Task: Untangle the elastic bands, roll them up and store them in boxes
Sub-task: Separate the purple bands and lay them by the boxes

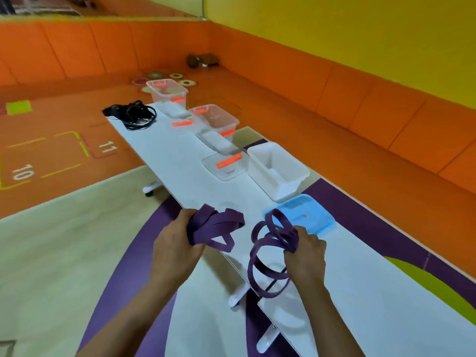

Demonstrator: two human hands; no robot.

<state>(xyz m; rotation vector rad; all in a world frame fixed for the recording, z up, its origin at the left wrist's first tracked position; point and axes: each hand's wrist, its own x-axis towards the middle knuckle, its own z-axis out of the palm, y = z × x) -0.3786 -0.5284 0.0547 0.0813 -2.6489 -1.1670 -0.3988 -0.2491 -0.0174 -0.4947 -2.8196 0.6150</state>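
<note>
White table (180, 163), three boxes (177, 95) (226, 123) (286, 188); two hands (175, 243) (307, 249) fisted round purple bands (216, 225) (279, 234)

3 boxes (167, 95) (219, 119) (279, 171), 3 lids (181, 117) (226, 167) (306, 220), 2 hands (172, 243) (307, 249).

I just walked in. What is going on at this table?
A person stands at the long white table. The left hand grips a tangled bunch of flat purple elastic bands, and the right hand holds looser purple loops. A black tangle of bands lies at the far end. The two clear plastic boxes and the white plastic box stand open and look empty.
</note>
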